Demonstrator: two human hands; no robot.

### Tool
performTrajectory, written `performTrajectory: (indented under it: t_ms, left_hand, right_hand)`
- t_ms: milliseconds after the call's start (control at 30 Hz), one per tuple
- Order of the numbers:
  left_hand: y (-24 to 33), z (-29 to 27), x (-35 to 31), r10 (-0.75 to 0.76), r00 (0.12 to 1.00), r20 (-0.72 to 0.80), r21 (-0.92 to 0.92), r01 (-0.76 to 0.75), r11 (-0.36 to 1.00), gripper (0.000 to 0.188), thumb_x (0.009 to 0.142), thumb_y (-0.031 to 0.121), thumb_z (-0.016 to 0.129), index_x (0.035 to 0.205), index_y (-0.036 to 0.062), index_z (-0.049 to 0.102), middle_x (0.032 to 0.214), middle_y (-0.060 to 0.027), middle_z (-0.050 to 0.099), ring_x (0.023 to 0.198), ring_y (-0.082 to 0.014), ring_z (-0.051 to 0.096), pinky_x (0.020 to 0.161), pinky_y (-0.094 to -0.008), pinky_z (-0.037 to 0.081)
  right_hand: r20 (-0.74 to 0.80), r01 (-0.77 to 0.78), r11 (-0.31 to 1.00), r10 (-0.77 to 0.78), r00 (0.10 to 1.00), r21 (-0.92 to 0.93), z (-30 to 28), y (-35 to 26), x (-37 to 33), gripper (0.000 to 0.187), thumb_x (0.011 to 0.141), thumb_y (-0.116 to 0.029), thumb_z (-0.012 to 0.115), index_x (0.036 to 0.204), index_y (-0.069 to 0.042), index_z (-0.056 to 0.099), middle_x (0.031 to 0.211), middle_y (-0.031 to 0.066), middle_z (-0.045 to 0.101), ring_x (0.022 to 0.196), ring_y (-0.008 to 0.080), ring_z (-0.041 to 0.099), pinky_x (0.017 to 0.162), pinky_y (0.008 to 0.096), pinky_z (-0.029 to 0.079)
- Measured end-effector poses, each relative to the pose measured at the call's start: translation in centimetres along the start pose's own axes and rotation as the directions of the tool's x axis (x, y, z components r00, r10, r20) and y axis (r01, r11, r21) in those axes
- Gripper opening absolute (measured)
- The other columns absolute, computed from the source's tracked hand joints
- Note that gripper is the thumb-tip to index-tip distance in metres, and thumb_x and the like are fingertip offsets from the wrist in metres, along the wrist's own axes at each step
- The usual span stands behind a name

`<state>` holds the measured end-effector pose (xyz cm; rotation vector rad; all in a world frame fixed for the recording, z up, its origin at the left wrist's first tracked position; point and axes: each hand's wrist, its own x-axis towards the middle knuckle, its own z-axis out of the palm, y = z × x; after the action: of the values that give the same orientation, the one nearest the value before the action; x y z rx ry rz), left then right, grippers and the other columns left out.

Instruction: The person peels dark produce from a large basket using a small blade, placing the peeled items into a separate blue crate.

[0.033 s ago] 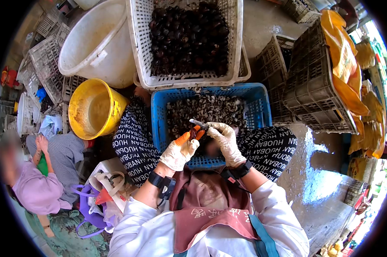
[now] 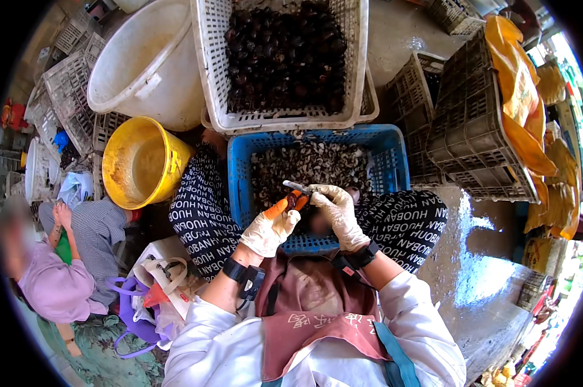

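My left hand (image 2: 270, 226), in a pale glove with orange covers on some fingers, pinches a small dark reddish-brown thing that looks like a water chestnut (image 2: 292, 200). Closed around a small metal-bladed peeling tool, my right hand (image 2: 340, 216) is also gloved; the tool's blade (image 2: 296, 187) points left across the top of the chestnut. The tool's handle is mostly hidden by my fingers. Both hands are over the near part of a blue basket (image 2: 232, 174) between my knees, which holds many dark and whitish pieces (image 2: 307, 161).
Beyond the blue basket stands a white crate (image 2: 209, 71) full of dark round chestnuts (image 2: 285, 58). A yellow bucket (image 2: 178, 166) and big white tub (image 2: 169, 97) are at left. Stacked crates (image 2: 475, 129) rise at right. Another person (image 2: 62, 277) sits at lower left beside bags (image 2: 133, 309).
The blade has shifted very slightly to the left over the chestnut. Both hands keep their hold and place.
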<state>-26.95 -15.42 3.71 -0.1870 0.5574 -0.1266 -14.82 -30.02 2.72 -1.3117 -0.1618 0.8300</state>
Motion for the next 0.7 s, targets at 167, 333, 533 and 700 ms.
performTrajectory:
  t_ms: [167,333,533,700]
  left_hand:
    - [0.7,-2.3,0.6,0.112,0.992,-0.064,0.319,-0.086,0.944,0.032,0.092,0.015,0.057,0.121,0.0026,0.053,0.109,-0.0122,0.062,0.082,-0.0210,0.062,0.070,-0.0303,0.055]
    - [0.7,-2.5,1.3,0.221,0.966,-0.135,0.648,-0.083,0.757,0.027,0.093,0.014,0.056,0.118,0.0048,0.056,0.105,-0.0074,0.063,0.089,-0.0184,0.063,0.076,-0.0291,0.053]
    - [-0.4,0.0,0.4,0.221,0.975,-0.020,0.848,-0.100,0.520,0.029,0.087,0.005,0.063,0.115,0.0048,0.056,0.102,-0.0038,0.062,0.094,-0.0154,0.061,0.080,-0.0281,0.051]
    - [-0.7,-1.2,1.3,0.375,0.915,0.148,0.951,-0.236,0.200,0.039,0.078,-0.002,0.069,0.115,0.0017,0.056,0.105,-0.0060,0.062,0.099,-0.0157,0.059,0.087,-0.0299,0.049]
  right_hand:
    - [-0.021,-0.020,0.987,0.017,1.000,-0.157,0.8,2.3,0.9,0.022,0.086,-0.009,0.066,0.104,0.002,0.063,0.094,0.0034,0.065,0.082,0.0082,0.057,0.074,0.0219,0.048]
    - [-0.029,-0.018,0.973,0.011,1.000,-0.229,2.1,1.2,1.2,0.022,0.085,-0.011,0.067,0.103,0.001,0.064,0.090,0.0033,0.065,0.078,0.0078,0.058,0.069,0.0220,0.048]
    - [0.047,0.195,0.805,-0.204,0.978,-0.560,1.9,1.5,1.2,0.022,0.082,-0.016,0.068,0.100,-0.003,0.067,0.095,0.0128,0.067,0.085,0.0238,0.064,0.079,0.0315,0.050]
    - [0.116,0.290,0.701,-0.286,0.951,-0.651,2.4,0.7,0.9,0.023,0.082,-0.017,0.068,0.101,-0.003,0.067,0.096,0.0144,0.067,0.085,0.0268,0.063,0.079,0.0339,0.050]
